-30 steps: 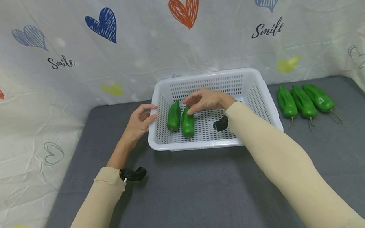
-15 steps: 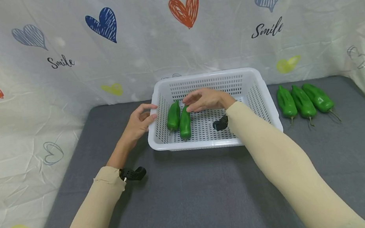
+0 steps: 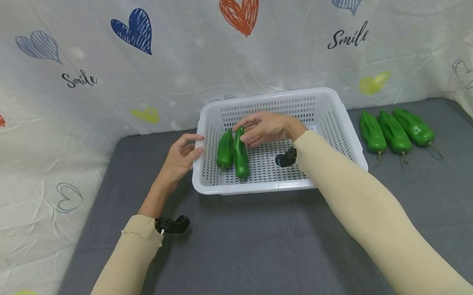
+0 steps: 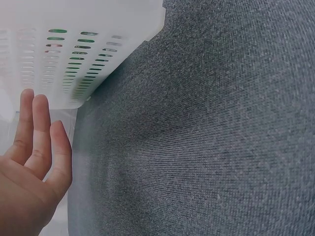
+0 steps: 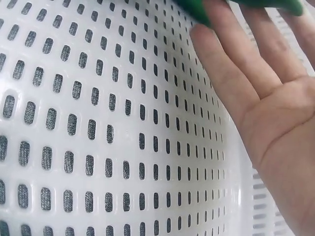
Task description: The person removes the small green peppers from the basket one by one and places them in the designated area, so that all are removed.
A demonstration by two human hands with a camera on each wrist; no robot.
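Observation:
Two green peppers lie in the left part of a white perforated plastic basket (image 3: 277,187). My right hand (image 3: 268,129) is inside the basket, its fingers and thumb at the narrow end of the right-hand pepper (image 3: 241,159), pinching it. Seen from the right wrist, the fingers (image 5: 241,54) reach up to the green pepper; the thumb is out of that view. The other pepper (image 3: 225,152) lies just left of it. At the basket's left rim, my left hand (image 3: 178,159) rests its fingertips, with the remaining fingers (image 4: 42,128) loosely extended beside the wall.
Three more green peppers (image 3: 394,130) lie side by side on the grey cloth-covered table (image 3: 255,263), right of the basket. A white sheet (image 3: 187,72) printed with hearts hangs behind. Both wrists carry black camera mounts.
The right-hand pepper has shifted slightly left and towards the back, its narrow end now showing by the right fingers. My right hand has moved a little; the left hand stays put.

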